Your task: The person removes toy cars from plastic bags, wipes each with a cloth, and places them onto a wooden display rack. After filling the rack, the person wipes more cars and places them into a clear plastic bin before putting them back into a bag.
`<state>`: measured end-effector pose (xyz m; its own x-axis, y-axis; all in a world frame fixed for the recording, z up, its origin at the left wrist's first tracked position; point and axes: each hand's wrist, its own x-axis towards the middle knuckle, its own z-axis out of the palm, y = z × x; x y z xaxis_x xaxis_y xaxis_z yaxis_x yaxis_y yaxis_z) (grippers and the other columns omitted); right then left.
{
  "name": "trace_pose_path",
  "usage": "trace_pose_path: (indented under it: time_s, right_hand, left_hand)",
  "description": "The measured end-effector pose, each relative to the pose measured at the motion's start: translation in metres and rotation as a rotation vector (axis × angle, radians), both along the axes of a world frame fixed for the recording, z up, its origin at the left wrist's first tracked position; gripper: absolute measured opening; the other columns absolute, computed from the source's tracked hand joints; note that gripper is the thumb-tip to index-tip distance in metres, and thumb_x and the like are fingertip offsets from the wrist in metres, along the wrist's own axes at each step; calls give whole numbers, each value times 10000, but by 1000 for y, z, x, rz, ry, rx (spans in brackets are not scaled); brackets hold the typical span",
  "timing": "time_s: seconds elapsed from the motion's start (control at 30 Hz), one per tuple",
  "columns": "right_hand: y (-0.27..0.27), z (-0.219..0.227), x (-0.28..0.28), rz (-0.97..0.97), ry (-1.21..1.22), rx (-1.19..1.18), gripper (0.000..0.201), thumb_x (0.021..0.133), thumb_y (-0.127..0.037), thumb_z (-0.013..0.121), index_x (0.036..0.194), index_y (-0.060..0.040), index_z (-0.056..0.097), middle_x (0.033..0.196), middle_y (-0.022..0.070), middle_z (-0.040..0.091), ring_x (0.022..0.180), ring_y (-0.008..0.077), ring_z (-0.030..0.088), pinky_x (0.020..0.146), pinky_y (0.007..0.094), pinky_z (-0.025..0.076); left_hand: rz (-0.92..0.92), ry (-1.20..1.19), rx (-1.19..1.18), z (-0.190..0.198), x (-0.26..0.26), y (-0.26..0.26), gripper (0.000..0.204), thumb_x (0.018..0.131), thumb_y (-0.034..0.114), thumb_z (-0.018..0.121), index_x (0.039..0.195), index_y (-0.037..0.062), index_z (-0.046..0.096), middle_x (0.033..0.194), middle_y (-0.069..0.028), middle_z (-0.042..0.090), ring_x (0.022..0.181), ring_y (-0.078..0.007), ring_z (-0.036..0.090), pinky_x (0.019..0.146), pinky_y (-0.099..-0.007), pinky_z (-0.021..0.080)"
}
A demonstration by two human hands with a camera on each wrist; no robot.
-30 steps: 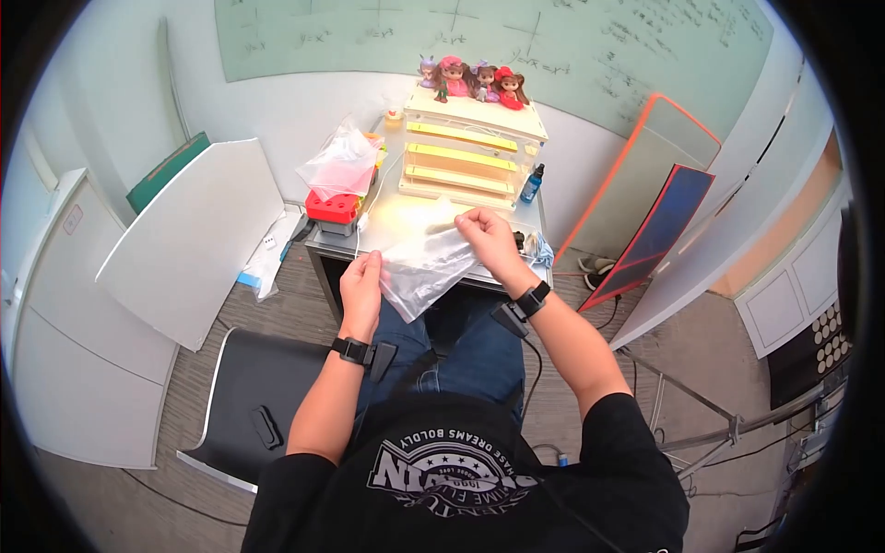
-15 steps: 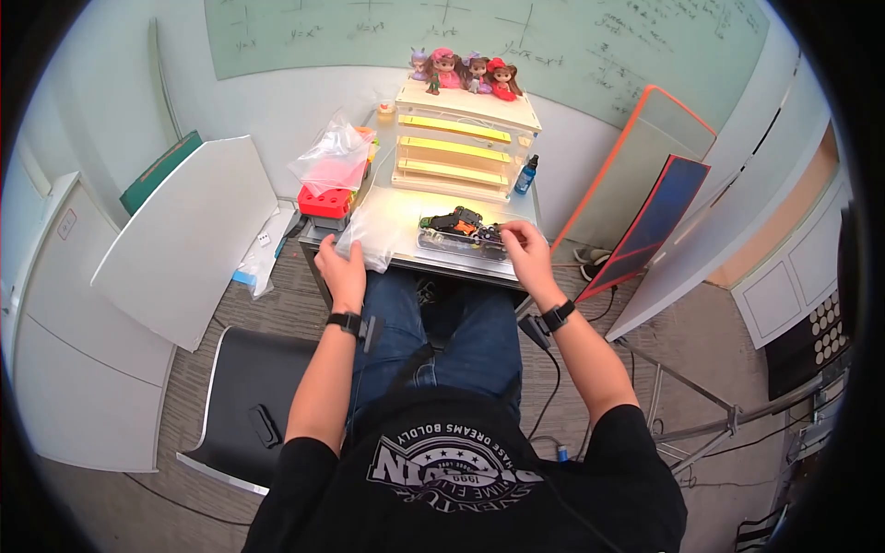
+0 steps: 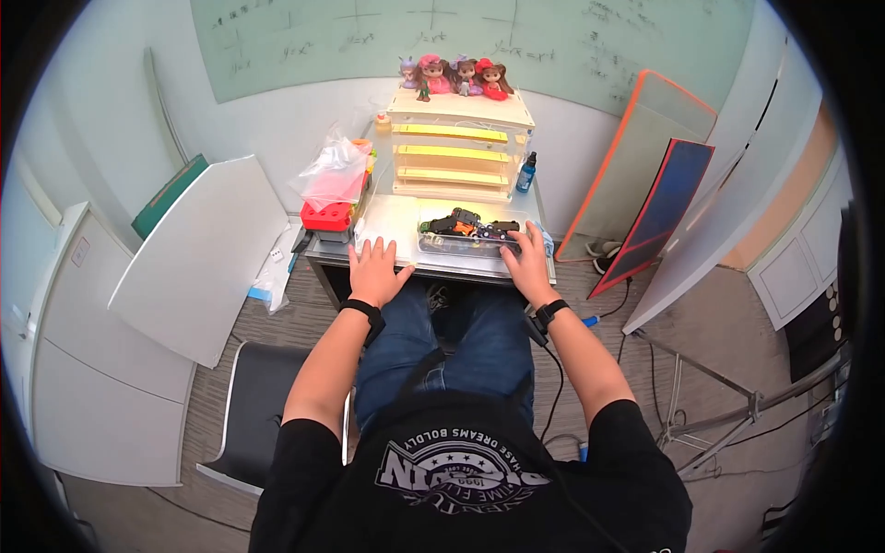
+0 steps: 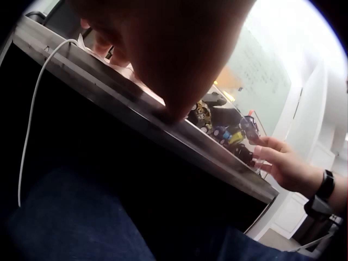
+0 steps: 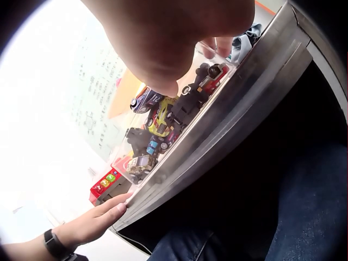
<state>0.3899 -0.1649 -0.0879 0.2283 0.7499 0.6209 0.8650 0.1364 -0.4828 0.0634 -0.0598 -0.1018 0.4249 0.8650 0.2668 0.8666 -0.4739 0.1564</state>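
Observation:
My left hand [image 3: 376,274] lies at the table's front edge in the head view, fingers straight and spread, palm down over the pale surface. To its right is a clear plastic box [image 3: 441,245] full of toy cars [image 3: 459,223], mostly dark with some orange. My right hand [image 3: 529,263] holds that box at its right end, thumb at the front side and fingers round the corner. Yellow and blue toy cars [image 5: 161,117] show through the wall in the right wrist view. In the left wrist view the left fingertips [image 4: 117,54] touch something whitish on the table.
A red and grey case [image 3: 327,218] with a crumpled clear bag [image 3: 334,166] on top stands at the table's left. Behind the box is a wooden shelf unit [image 3: 452,161] with several dolls [image 3: 461,76] on it. A blue spray bottle [image 3: 526,172] stands beside it.
Both hands first held a clear plastic bag between them. The right hand let go and moved to the toy car box; the left lowered the bag leftward and now lies spread at the table edge.

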Motion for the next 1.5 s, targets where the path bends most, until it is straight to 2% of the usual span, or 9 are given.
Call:
trace_pose_path:
  time_s: [0.17, 0.4, 0.57, 0.8, 0.93, 1.0, 1.13, 1.33, 1.5]
  right_hand:
    - [13, -5, -11, -23, 44, 43, 538, 914, -199, 771, 1395, -35, 593, 1585, 296, 376, 1369, 451, 489, 1139, 465, 433]
    - [13, -10, -9, -48, 126, 79, 780, 890, -222, 795, 1547, -40, 415, 1585, 300, 384, 1454, 467, 403, 1201, 466, 366]
    - [15, -17, -3, -25, 151, 98, 769, 889, -222, 802, 1532, -17, 435, 1530, 286, 464, 1444, 444, 426, 1207, 467, 360]
    - [13, -13, -6, 1, 205, 141, 682, 870, -190, 802, 1448, 7, 499, 1445, 275, 531, 1372, 446, 493, 1162, 459, 402]
    - [11, -13, -7, -11, 200, 156, 654, 878, -190, 790, 1441, -7, 514, 1463, 275, 514, 1378, 442, 488, 1161, 451, 405]
    - [12, -16, -6, -13, 198, 144, 660, 883, -193, 786, 1454, -15, 507, 1480, 269, 501, 1382, 440, 486, 1166, 452, 403]
    - [12, -16, -7, -34, 201, 130, 667, 885, -197, 784, 1464, -23, 503, 1499, 262, 484, 1390, 441, 478, 1170, 456, 400]
    - [3, -4, -10, -34, 222, 42, 651, 889, -178, 767, 1468, -32, 509, 1521, 262, 456, 1411, 439, 457, 1176, 455, 393]
    - [-3, -6, -12, -24, 293, 44, 612, 896, -164, 740, 1459, -47, 529, 1527, 244, 454, 1413, 427, 464, 1170, 450, 401]
  left_hand:
    - [-43, 181, -77, -2, -9, 3, 952, 946, 694, 565, 1672, 161, 255, 1726, -175, 224, 1583, -395, 225, 1257, -629, 155]
    - [-86, 71, 17, -11, -14, 2, 995, 890, 661, 655, 1672, 187, 262, 1719, -196, 234, 1586, -404, 212, 1259, -627, 147]
    - [-210, -188, 269, 2, -14, -9, 903, 862, 464, 748, 1628, 166, 374, 1680, -197, 316, 1567, -404, 255, 1247, -618, 186]
    - [-305, -313, 407, 61, -27, 22, 469, 914, 247, 727, 1344, 77, 649, 1488, -208, 533, 1397, -419, 474, 1180, -574, 330]
    - [-169, -448, 610, 109, -46, 82, 353, 919, 167, 709, 1220, -16, 679, 1317, -245, 625, 1249, -417, 565, 1080, -503, 441]
    - [-28, -507, 449, 129, -62, 125, 409, 923, 211, 698, 1239, -47, 667, 1262, -266, 670, 1202, -437, 613, 1060, -491, 470]
    - [296, -257, 34, 128, -99, 221, 517, 923, 245, 609, 1337, -65, 619, 1281, -314, 674, 1217, -462, 638, 1065, -484, 491]
    - [350, -279, 66, 113, -86, 272, 507, 908, 157, 539, 1355, -70, 617, 1328, -323, 649, 1260, -453, 622, 1093, -464, 484]
    - [339, -82, -20, 132, -69, 284, 387, 915, 199, 561, 1223, 57, 747, 1243, -240, 714, 1199, -408, 667, 1025, -471, 527]
